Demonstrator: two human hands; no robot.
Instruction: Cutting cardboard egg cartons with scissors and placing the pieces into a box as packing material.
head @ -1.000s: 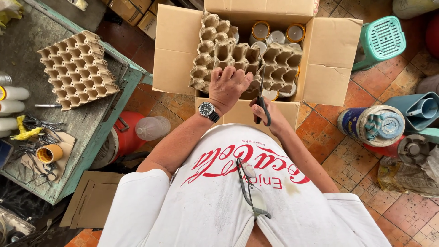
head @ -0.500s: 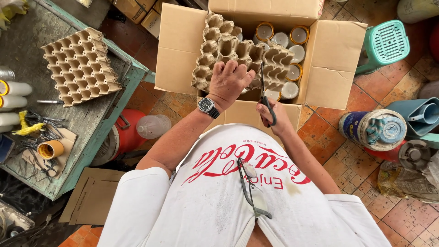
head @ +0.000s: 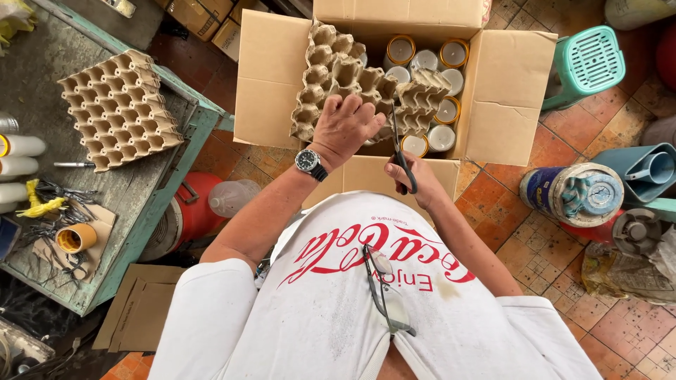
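— Any way down into the cardboard box (head: pixel 274 84)?
— Hardly. The egg tray (head: pixel 338 77) covers its left and middle; lidded cans (head: pixel 443 81) pack the right.
— And around it?
— The green stool (head: pixel 584 63) crowds the right flap, the workbench (head: pixel 176 176) the left. Bare floor tiles (head: pixel 507 204) lie open beside the right arm.

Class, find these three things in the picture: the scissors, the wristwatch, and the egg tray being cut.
scissors (head: pixel 403 160): head view, dark handle in the right hand.
wristwatch (head: pixel 308 161): head view, its round dial.
egg tray (head: pixel 327 70): head view, cups left of the cut.
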